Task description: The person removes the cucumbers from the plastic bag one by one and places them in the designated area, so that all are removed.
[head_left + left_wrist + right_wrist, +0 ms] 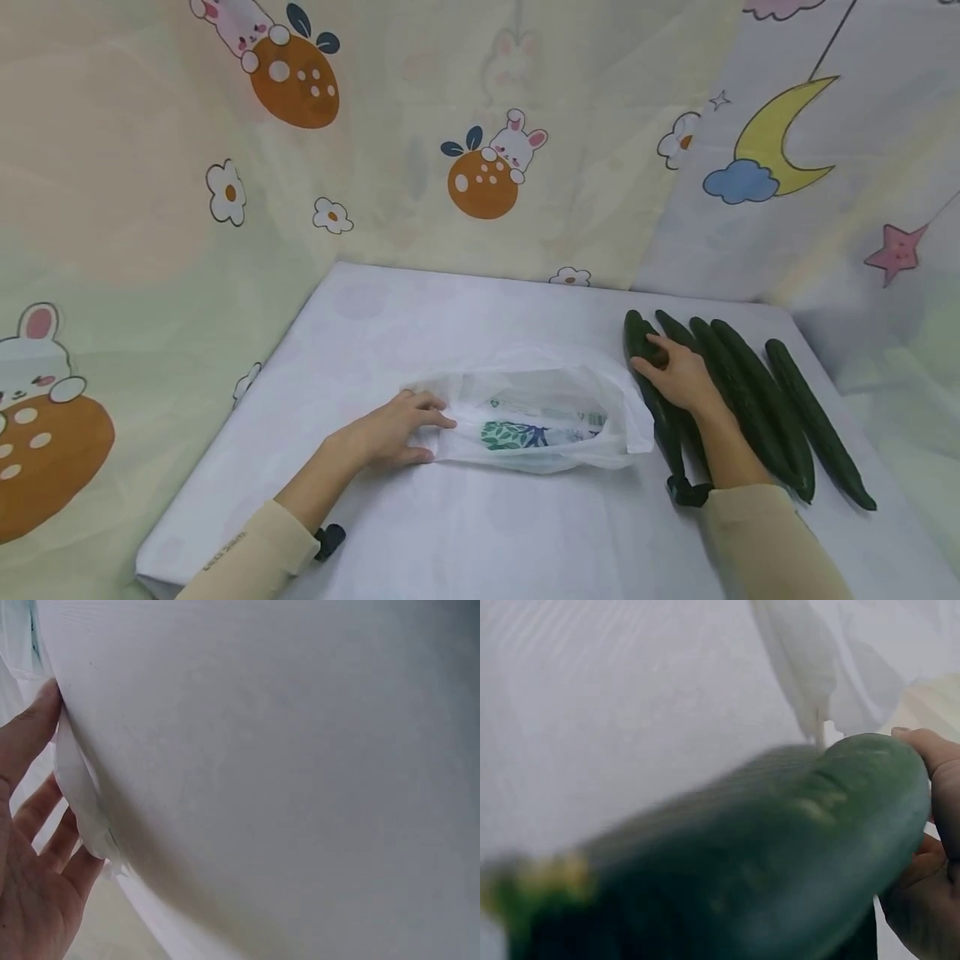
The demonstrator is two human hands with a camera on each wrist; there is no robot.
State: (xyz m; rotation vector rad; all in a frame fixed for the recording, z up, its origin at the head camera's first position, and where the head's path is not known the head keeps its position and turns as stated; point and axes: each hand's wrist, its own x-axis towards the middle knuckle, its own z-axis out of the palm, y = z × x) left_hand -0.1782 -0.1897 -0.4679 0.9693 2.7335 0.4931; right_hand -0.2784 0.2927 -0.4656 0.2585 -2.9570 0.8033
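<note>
A white plastic bag [465,392] with green and blue print lies flat in the middle of the table, its mouth toward the right. My left hand [397,429] rests on the bag's left end, fingers spread and relaxed; the left wrist view shows the thumb [37,712] against the bag's edge. On the right lie several long dark green cucumbers, side by side and slanting. My right hand [682,375] is over the leftmost ones, thumb and fingers bent round a cucumber [840,817]. The hand and forearm cover parts of the neighbouring cucumbers.
A white cloth covers the table [360,325]. One cucumber [817,421] lies a little apart at the far right, near the table's right edge. Patterned curtains [405,217] hang close behind the table and at both sides.
</note>
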